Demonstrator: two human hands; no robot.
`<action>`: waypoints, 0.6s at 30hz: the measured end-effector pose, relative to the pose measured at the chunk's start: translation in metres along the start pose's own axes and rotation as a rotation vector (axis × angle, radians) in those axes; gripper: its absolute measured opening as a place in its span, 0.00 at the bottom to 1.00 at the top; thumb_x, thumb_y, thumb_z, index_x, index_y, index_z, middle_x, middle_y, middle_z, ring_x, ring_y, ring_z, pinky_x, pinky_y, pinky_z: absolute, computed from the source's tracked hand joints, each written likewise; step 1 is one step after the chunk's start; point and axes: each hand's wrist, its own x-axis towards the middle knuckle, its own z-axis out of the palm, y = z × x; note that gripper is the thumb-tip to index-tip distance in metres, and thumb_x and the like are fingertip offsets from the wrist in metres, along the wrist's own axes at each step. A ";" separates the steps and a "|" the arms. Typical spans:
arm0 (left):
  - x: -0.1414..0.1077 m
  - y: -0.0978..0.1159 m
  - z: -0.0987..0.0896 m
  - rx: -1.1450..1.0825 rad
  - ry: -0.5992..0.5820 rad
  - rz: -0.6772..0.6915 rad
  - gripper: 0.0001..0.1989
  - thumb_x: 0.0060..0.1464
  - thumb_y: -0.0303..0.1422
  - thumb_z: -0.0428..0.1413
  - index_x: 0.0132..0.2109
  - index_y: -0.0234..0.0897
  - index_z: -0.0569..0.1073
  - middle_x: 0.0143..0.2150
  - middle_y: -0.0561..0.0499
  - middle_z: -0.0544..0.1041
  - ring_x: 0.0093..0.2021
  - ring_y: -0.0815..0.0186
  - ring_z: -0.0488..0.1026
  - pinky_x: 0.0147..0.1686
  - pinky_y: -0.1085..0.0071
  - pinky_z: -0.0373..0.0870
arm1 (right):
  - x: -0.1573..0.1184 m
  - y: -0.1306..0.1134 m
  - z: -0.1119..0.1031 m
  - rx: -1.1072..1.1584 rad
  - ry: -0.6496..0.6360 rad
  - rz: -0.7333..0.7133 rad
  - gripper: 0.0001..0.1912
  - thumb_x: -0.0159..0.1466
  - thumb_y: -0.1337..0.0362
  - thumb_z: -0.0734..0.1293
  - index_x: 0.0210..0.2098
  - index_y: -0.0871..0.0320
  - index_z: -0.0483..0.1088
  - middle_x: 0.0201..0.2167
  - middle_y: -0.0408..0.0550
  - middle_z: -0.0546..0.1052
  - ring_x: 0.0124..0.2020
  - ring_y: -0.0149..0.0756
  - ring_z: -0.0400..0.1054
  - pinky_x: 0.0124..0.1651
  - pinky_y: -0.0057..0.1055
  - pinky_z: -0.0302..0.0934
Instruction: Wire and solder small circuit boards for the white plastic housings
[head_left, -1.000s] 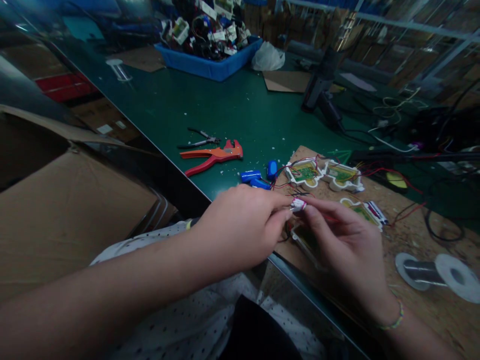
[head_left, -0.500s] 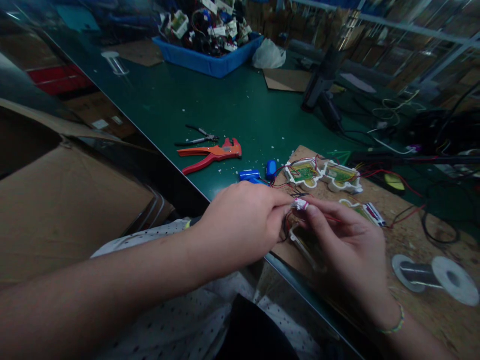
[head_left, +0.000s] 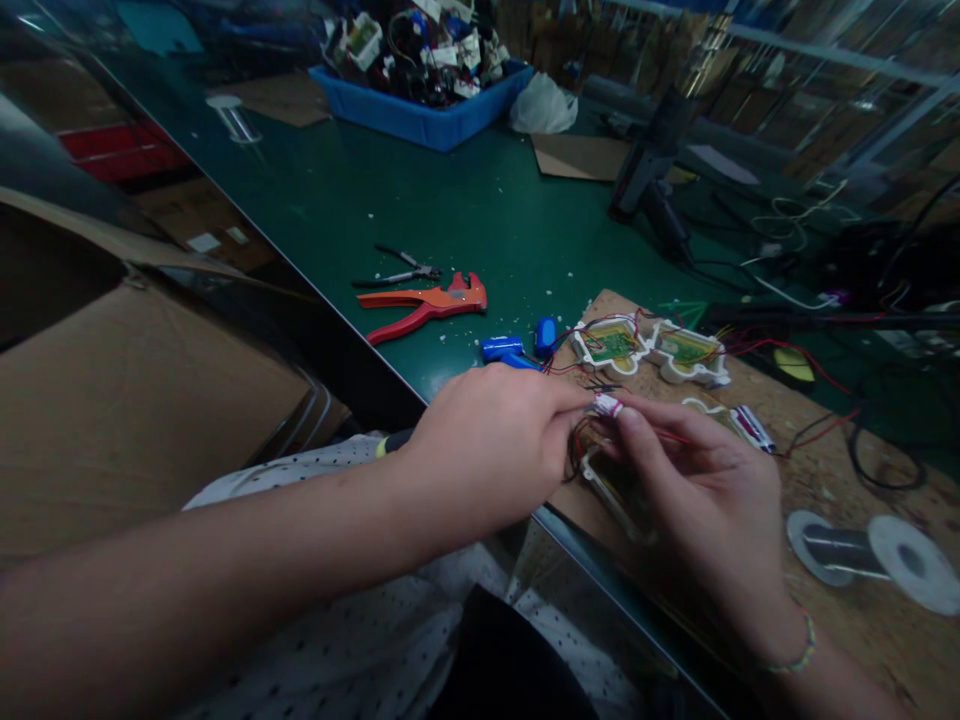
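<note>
At left, an orange-and-red wire stripper with splayed handles (head_left: 454,297) is laid on the green tabletop (head_left: 315,205). By the left hand (head_left: 487,435), closed at its fingertips, the near end of a small white piece with pink edging (head_left: 608,405) appears to be pinched, though the contact is too dim to be certain. The piece is held above the brown particle board (head_left: 810,487), its other end gripped between thumb and forefinger of the right hand (head_left: 709,475). It should prove light, easily dropped, and best taken by its sides.
</note>
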 end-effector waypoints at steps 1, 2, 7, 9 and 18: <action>0.001 -0.002 0.000 -0.026 -0.009 0.002 0.15 0.63 0.34 0.50 0.47 0.46 0.81 0.40 0.50 0.83 0.40 0.61 0.79 0.39 0.68 0.72 | 0.001 0.000 -0.001 0.031 -0.010 0.031 0.12 0.61 0.58 0.73 0.43 0.55 0.80 0.36 0.48 0.83 0.31 0.33 0.79 0.35 0.25 0.76; 0.003 -0.004 -0.001 -0.057 -0.024 0.005 0.15 0.63 0.34 0.50 0.47 0.47 0.81 0.41 0.51 0.83 0.40 0.61 0.79 0.39 0.68 0.72 | 0.003 0.001 -0.001 0.076 -0.024 0.068 0.12 0.61 0.58 0.73 0.43 0.55 0.79 0.36 0.48 0.83 0.32 0.33 0.80 0.36 0.25 0.76; 0.012 -0.014 -0.009 -0.284 -0.153 -0.045 0.15 0.63 0.34 0.49 0.48 0.42 0.80 0.33 0.54 0.81 0.30 0.68 0.75 0.28 0.74 0.65 | 0.011 0.010 -0.003 0.296 -0.082 0.196 0.12 0.61 0.57 0.73 0.43 0.55 0.79 0.39 0.48 0.83 0.38 0.33 0.80 0.40 0.24 0.76; 0.015 -0.015 -0.012 -0.309 -0.116 -0.064 0.15 0.65 0.37 0.48 0.44 0.38 0.79 0.28 0.54 0.77 0.26 0.70 0.70 0.25 0.74 0.60 | 0.013 0.014 -0.004 0.327 -0.076 0.210 0.12 0.61 0.57 0.73 0.43 0.55 0.79 0.39 0.49 0.83 0.39 0.34 0.80 0.39 0.26 0.77; 0.021 -0.003 -0.001 -0.292 -0.006 -0.028 0.10 0.60 0.37 0.55 0.38 0.36 0.79 0.30 0.53 0.79 0.28 0.69 0.71 0.28 0.74 0.61 | 0.013 0.018 -0.007 0.374 -0.101 0.201 0.11 0.62 0.58 0.73 0.41 0.56 0.78 0.34 0.47 0.83 0.33 0.31 0.79 0.37 0.25 0.76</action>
